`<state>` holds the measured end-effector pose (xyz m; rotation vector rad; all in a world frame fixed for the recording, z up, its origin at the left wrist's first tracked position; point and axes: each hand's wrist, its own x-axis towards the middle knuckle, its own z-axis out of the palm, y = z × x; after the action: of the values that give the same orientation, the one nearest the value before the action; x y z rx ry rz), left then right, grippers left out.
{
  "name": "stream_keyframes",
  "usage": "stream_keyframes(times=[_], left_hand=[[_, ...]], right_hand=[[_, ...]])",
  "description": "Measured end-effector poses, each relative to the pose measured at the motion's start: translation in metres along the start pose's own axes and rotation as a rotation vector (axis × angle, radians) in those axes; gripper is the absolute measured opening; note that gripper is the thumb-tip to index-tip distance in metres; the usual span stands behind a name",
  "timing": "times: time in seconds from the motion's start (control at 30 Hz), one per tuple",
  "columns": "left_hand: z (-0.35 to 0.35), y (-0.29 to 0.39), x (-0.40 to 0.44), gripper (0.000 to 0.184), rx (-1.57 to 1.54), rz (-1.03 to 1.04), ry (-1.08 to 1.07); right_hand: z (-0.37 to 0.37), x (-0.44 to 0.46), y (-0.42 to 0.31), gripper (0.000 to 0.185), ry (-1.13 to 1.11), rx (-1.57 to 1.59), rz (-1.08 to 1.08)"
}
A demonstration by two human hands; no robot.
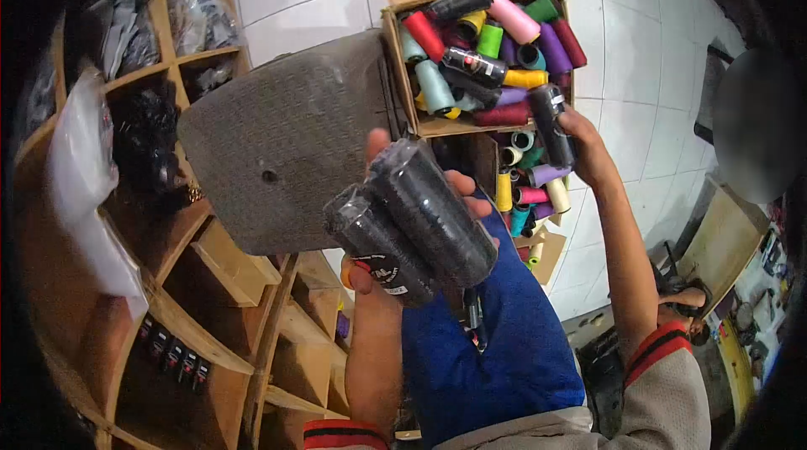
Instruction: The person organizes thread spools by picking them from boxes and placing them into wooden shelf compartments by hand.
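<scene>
My left hand (361,279) is wrapped around two black thread spools (429,214) in clear plastic, held side by side above my lap. A printed label shows on the nearer one. In my right hand (587,145) is another wrapped black thread spool (552,124), at the front right corner of an open cardboard box (401,88). That box is heaped with thread spools, among them a pink one (514,19), a red one (424,36) and a pale teal one (435,87). My left palm is hidden behind the spools.
A second box below holds more spools, including a yellow one (503,192). A grey chair seat (286,147) stands beside the boxes. Wooden shelving (168,71) with bagged items and several small black spools (174,357) lines the left. White tiles (622,55) cover the floor.
</scene>
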<state>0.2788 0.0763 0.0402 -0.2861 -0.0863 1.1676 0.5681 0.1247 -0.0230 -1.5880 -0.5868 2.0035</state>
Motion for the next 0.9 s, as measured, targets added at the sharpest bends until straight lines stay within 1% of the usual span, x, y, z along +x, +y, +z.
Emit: stream_keyframes(times=[0.07, 0.1, 0.13, 0.2, 0.23, 0.27, 0.33, 0.37, 0.43, 0.47, 0.5, 0.53, 0.57, 0.6, 0.67, 0.73, 0.8, 0.83, 0.87, 0.9], left_hand=[[0.013, -0.002, -0.009, 0.106, 0.006, 0.098, -0.051], [0.02, 0.001, -0.019, 0.106, 0.018, 0.128, -0.072], [0.027, 0.004, -0.028, 0.106, 0.03, 0.158, -0.092], [0.041, 0.015, -0.056, 0.102, 0.074, 0.182, -0.118], [0.05, 0.014, -0.067, 0.11, 0.161, 0.331, -0.121], [0.057, 0.016, -0.083, 0.112, 0.166, 0.369, -0.1], [0.072, 0.03, -0.12, 0.114, 0.202, 0.469, -0.066], [0.083, 0.034, -0.144, 0.115, 0.246, 0.508, 0.047], [0.096, 0.043, -0.183, 0.113, 0.251, 0.624, -0.023], [0.099, 0.046, -0.204, 0.112, 0.263, 0.675, -0.064], [0.105, 0.047, -0.225, 0.11, 0.295, 0.713, -0.108], [0.109, 0.063, -0.25, 0.107, 0.309, 0.735, -0.146], [0.113, 0.068, -0.271, 0.105, 0.332, 0.755, -0.185], [0.112, 0.074, -0.293, 0.105, 0.399, 0.794, -0.234], [0.113, 0.079, -0.333, 0.105, 0.421, 0.876, -0.283], [0.121, 0.074, -0.369, 0.104, 0.433, 0.949, -0.252], [0.119, 0.068, -0.395, 0.105, 0.45, 0.99, -0.272], [0.117, 0.064, -0.408, 0.105, 0.485, 1.0, -0.257], [0.117, 0.053, -0.419, 0.105, 0.454, 1.025, -0.185], [0.113, 0.05, -0.426, 0.104, 0.466, 1.034, -0.216]], right_hand=[[0.045, -0.017, -0.023, 0.055, -0.092, -0.031, 0.012], [0.06, -0.018, -0.023, 0.061, -0.12, -0.067, -0.025], [0.076, -0.021, -0.029, 0.061, -0.13, -0.086, 0.006], [0.112, -0.026, -0.033, 0.061, -0.194, -0.048, -0.031], [0.132, -0.032, -0.041, 0.064, -0.262, -0.111, -0.032], [0.157, -0.043, -0.047, 0.065, -0.283, -0.173, -0.073], [0.199, -0.048, -0.053, 0.066, -0.419, -0.326, -0.209], [0.226, -0.056, -0.056, 0.066, -0.432, -0.422, -0.28], [0.271, -0.065, -0.06, 0.07, -0.49, -0.577, -0.42], [0.296, -0.07, -0.059, 0.07, -0.59, -0.496, -0.413], [0.321, -0.082, -0.058, 0.071, -0.595, -0.48, -0.4], [0.357, -0.09, -0.051, 0.071, -0.576, -0.47, -0.377], [0.384, -0.097, -0.048, 0.069, -0.645, -0.499, -0.394], [0.414, -0.11, -0.043, 0.067, -0.744, -0.473, -0.435], [0.479, -0.139, -0.024, 0.064, -0.915, -0.407, -0.509], [0.537, -0.162, 0.003, 0.062, -1.079, -0.443, -0.659], [0.591, -0.183, 0.026, 0.057, -1.237, -0.727, -0.702], [0.621, -0.183, 0.048, 0.055, -1.313, -0.722, -0.874], [0.649, -0.179, 0.074, 0.054, -1.383, -0.708, -1.046], [0.673, -0.182, 0.094, 0.052, -1.417, -0.779, -1.074]])
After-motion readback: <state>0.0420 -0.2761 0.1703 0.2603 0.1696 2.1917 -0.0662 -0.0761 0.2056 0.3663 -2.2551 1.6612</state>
